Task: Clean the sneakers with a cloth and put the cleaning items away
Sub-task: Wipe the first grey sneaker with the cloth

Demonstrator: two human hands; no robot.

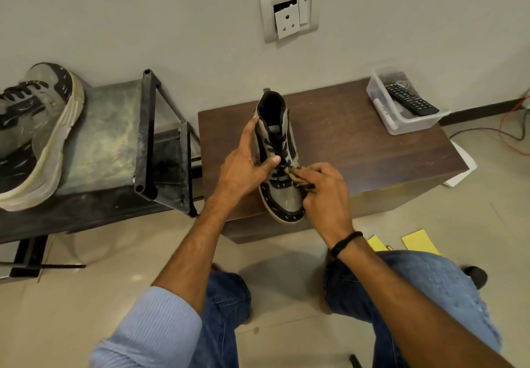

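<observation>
Landmark: brown table (358, 138), low, set against the wall.

1. Sneaker (282, 155): grey and black, laced, upright on the table's near left part, toe at the near edge, heel opening toward the wall.
2. Left hand (246, 161): fingers spread along the sneaker's left side, thumb across the laces, steadying it.
3. Right hand (324, 187): fingers curled tight round a small bunched cloth (298, 177), pressed to the sneaker's toe area on its right side. A black band sits on the wrist.
4. Second sneaker (37, 135): well left of the table, lying tilted on a worn greenish slab (109, 138).
5. Black metal rack (160, 144): between slab and table, its frame just beside the table's left edge.
6. Clear plastic tub (401, 121): table's far right corner, holding a black remote (410, 98) that rests across it.
7. Wall socket (289, 12): on the wall above the table, its plate loose and askew.
8. 2 yellow sheets (418, 241): on the floor just in front of the table's right part.
9. Cables (513, 135): on the floor right of the table.
10. Knees in blue jeans (401, 281): near the table's front edge.

Open room: the table's middle and right surface, between sneaker and tub, is bare; tiled floor lies open between the knees.
</observation>
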